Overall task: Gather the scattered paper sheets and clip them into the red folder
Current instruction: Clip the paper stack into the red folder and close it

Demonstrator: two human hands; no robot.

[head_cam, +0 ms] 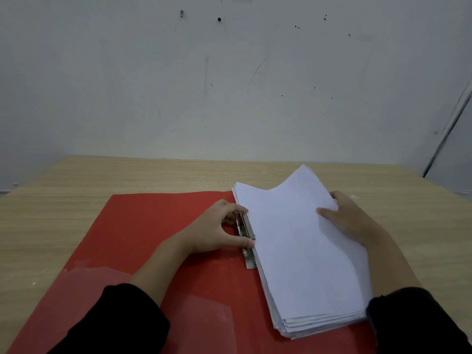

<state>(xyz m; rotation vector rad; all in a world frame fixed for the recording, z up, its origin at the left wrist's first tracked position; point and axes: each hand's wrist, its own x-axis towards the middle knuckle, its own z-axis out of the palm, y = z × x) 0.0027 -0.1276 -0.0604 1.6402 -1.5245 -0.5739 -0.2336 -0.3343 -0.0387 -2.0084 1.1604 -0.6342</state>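
Note:
The red folder [143, 233] lies open on the wooden table. A stack of white paper sheets [293, 251] rests on its right half, with the stack's left edge against the metal clip [246, 236] at the spine. My left hand [217, 228] pinches the clip between thumb and fingers. My right hand [350, 218] grips the stack's right edge, thumb on top, and bends that side of the sheets upward. Black sleeves cover both forearms.
The wooden table [76, 200] reaches back to a grey-white wall [229, 85]. A clear plastic pocket [107, 290] covers the folder's left inner flap. Bare tabletop shows left of the folder and behind it.

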